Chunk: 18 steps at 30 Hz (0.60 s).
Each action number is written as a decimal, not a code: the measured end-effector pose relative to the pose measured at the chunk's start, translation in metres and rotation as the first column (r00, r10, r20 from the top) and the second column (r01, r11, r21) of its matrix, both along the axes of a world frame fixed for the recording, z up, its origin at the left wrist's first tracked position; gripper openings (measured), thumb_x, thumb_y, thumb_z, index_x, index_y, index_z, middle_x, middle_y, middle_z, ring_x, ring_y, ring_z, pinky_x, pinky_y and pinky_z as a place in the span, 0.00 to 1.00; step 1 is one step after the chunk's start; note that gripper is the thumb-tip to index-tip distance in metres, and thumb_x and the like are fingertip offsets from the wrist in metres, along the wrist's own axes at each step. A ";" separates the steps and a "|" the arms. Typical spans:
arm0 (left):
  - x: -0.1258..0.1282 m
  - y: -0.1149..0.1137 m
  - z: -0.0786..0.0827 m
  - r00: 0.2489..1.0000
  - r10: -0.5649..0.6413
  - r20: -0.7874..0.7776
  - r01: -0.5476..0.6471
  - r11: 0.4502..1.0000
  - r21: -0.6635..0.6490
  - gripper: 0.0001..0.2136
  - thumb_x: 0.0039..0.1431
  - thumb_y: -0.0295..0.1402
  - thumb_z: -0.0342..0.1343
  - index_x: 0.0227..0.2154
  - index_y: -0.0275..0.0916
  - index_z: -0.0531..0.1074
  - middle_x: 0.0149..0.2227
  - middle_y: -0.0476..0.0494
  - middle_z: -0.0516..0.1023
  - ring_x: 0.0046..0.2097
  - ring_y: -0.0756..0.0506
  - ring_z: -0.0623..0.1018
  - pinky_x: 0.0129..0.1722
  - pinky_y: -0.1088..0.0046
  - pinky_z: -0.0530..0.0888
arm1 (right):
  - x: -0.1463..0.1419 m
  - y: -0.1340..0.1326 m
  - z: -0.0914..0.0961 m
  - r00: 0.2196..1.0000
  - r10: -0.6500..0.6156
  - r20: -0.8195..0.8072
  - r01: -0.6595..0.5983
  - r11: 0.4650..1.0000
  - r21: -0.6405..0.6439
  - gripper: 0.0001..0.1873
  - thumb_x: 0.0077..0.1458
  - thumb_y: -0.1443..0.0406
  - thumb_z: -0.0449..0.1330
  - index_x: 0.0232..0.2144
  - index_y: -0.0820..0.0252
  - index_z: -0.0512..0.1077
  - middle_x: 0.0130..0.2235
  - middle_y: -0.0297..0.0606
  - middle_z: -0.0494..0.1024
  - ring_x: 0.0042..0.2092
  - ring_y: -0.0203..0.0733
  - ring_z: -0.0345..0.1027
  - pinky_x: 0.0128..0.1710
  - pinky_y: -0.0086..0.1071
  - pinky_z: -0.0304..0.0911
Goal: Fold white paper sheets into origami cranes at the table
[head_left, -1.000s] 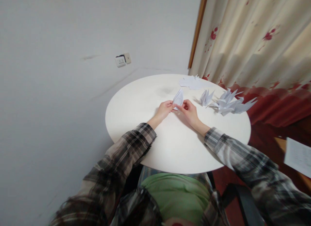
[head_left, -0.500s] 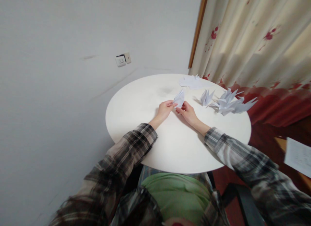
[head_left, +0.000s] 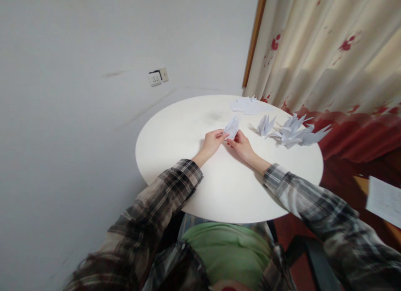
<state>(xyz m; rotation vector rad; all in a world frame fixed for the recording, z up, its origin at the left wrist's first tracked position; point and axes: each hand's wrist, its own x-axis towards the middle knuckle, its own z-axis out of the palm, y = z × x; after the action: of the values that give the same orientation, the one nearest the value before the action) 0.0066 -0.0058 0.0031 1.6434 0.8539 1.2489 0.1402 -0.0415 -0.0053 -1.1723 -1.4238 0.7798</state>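
Tapering folded white paper [head_left: 232, 126], seemingly creased

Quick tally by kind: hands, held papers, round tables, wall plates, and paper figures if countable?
Left hand and right hand: 2
Held paper: 1
Round table: 1
Wall plates: 2
Paper figures: overlapping, cannot count
Total without figures: 6
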 end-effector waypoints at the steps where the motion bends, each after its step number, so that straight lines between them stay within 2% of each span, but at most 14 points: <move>1: 0.000 0.000 0.000 1.000 -0.002 0.007 0.002 1.000 -0.005 0.10 0.49 0.33 0.59 0.34 0.35 0.77 0.36 0.43 0.81 0.37 0.48 0.77 0.41 0.71 0.73 | 0.000 0.000 0.000 1.000 0.000 -0.005 0.000 1.000 -0.002 0.14 0.44 0.59 0.59 0.33 0.56 0.61 0.27 0.29 0.71 0.28 0.38 0.67 0.29 0.34 0.63; 18: 0.000 -0.004 0.002 0.998 0.018 -0.061 -0.013 0.997 0.070 0.10 0.51 0.35 0.58 0.33 0.35 0.77 0.34 0.45 0.80 0.35 0.49 0.76 0.40 0.73 0.72 | -0.002 -0.003 0.003 1.000 -0.010 -0.007 0.011 1.000 0.014 0.15 0.45 0.58 0.60 0.33 0.57 0.63 0.25 0.29 0.71 0.26 0.37 0.65 0.27 0.33 0.62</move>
<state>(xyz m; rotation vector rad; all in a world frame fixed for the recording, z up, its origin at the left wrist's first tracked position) 0.0066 -0.0098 0.0056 1.7418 0.8708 1.2567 0.1385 -0.0448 -0.0021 -1.1647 -1.4146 0.7646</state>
